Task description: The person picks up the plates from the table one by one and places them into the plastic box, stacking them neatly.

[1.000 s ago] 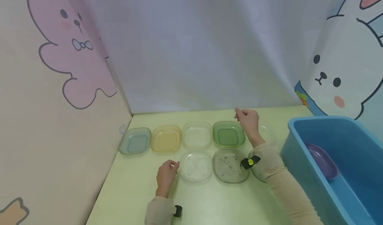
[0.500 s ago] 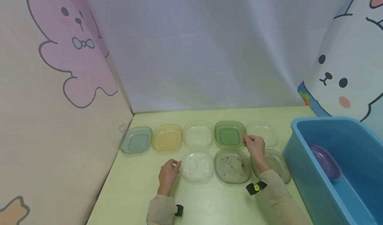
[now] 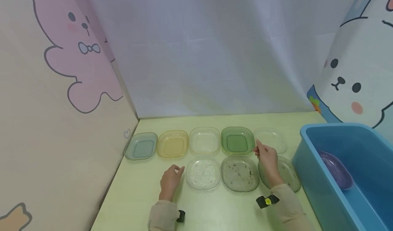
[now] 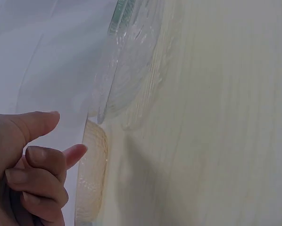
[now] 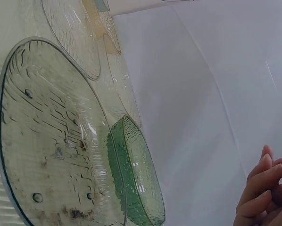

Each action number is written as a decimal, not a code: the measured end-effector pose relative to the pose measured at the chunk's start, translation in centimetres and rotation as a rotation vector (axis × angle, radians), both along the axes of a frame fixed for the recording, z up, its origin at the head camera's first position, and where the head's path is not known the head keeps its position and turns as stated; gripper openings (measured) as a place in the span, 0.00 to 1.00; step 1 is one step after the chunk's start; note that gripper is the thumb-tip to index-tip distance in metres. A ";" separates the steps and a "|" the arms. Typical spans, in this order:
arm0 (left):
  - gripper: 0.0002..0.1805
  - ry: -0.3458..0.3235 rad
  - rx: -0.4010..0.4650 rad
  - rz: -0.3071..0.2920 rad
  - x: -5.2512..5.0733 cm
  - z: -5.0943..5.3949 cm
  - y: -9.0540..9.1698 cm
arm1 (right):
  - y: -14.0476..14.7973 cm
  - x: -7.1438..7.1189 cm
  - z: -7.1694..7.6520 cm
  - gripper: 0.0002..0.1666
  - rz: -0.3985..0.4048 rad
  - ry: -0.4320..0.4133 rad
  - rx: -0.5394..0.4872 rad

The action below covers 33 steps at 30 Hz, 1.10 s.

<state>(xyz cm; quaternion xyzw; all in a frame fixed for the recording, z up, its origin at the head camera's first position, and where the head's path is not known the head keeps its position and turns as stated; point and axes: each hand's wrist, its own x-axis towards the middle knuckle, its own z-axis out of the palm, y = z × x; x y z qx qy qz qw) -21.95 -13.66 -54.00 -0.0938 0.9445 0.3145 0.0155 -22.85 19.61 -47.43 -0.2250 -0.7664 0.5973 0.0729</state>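
Note:
Two rows of square glass plates lie on the pale table. The back row holds a blue plate (image 3: 141, 146), a yellow plate (image 3: 173, 144), a pale clear plate (image 3: 204, 140), a green plate (image 3: 237, 140) and a clear plate (image 3: 273, 139). In front are a clear textured plate (image 3: 203, 174), a spotted grey plate (image 3: 240, 174) and a grey-green plate (image 3: 288, 176). My left hand (image 3: 171, 181), fingers loosely curled, holds nothing left of the textured plate. My right hand (image 3: 267, 159), also loosely curled and holding nothing, is above the grey-green plate, partly hiding it.
A large blue tub (image 3: 325, 179) stands at the table's right side, with a purple dish (image 3: 336, 171) inside. A white curtain (image 3: 215, 53) hangs along the back edge. Cartoon-printed walls (image 3: 61, 139) flank both sides.
My right hand has drawn back from beyond the back row, beside the green plate, to over the front-right plate. My left hand stays nearly still. The head view has shifted slightly.

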 end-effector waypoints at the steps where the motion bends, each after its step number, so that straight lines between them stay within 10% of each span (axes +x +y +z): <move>1: 0.17 -0.009 -0.006 0.003 -0.1 -0.1 0.0 | 0.1 0.1 0.0 0.28 0.001 -0.004 -0.003; 15: 0.17 -0.100 0.020 -0.058 -0.6 -1.4 0.5 | 0.5 1.6 -1.1 0.23 0.073 -0.029 0.061; 33: 0.10 0.002 -0.006 -0.063 -0.1 -0.9 0.5 | 0.7 2.2 -1.5 0.23 0.084 -0.021 0.063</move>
